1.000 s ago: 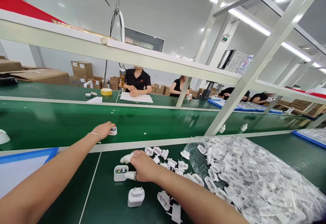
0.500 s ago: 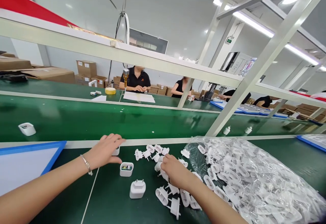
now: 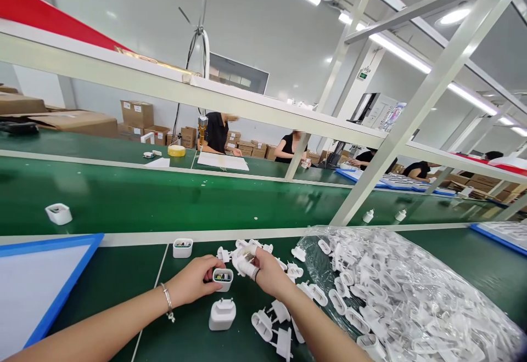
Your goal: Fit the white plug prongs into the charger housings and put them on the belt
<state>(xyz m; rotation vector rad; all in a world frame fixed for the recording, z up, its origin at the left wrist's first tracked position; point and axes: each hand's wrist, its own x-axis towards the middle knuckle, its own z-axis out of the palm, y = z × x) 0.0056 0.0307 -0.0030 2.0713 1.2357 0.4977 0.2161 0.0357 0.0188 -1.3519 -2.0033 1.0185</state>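
The left hand [image 3: 197, 282] covered one end of a white case [image 3: 223, 286], and the right hand [image 3: 267, 274] hid some plugs [image 3: 262, 324]; I couldn't tell whether it gripped one. The plastic bag [image 3: 432, 290] ran out of view below, the tray [image 3: 49, 245] leftward. A slanting post [image 3: 388, 154] partly hid one worker [image 3: 365, 157].

From my head, my one camera is looking forward and down, viewing my left hand [image 3: 193, 282] and right hand [image 3: 269, 274] from near above, and facing across the green strip [image 3: 164, 203] toward the far wall [image 3: 144, 27].
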